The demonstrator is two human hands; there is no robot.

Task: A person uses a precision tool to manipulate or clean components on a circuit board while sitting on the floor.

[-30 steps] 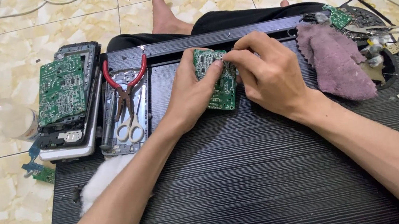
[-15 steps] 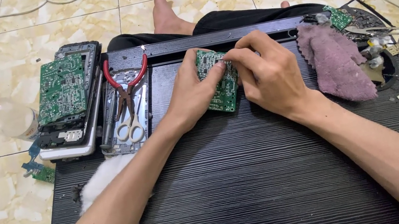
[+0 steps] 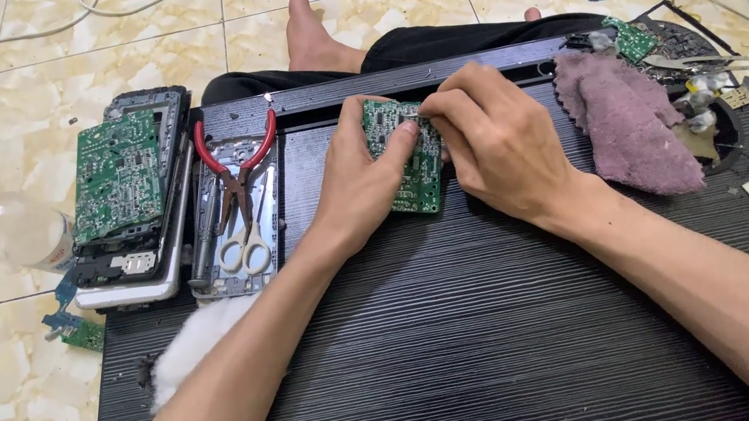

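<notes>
tiled floor in pale yellow runs around a black ribbed panel [image 3: 475, 326] that serves as the work surface, laid across the seated person's legs. near its far edge the left hand [image 3: 357, 178] grasps a small green circuit board [image 3: 410, 166], thumb on the face and fingers curled behind, tilting it up, seemingly so its component side faces the eyes. the right hand [image 3: 495, 144] meets it from the other side, fingertips pinched at the board's upper edge as if gripping a small part there; what they pinch is too small to tell. spare things sit pushed to the sides, likely to keep the middle free: red-handled pliers [image 3: 237, 162] and white scissors [image 3: 243, 243] in a grey tray, a larger green board [image 3: 117, 174] stacked on casings at the left, a mauve cloth [image 3: 629, 122] at the right, a clear plastic bottle [image 3: 3, 232] on the floor. compared with the earlier frames, almost nothing has shifted: both hands hold the same grip on the board, in the same spot.
</notes>
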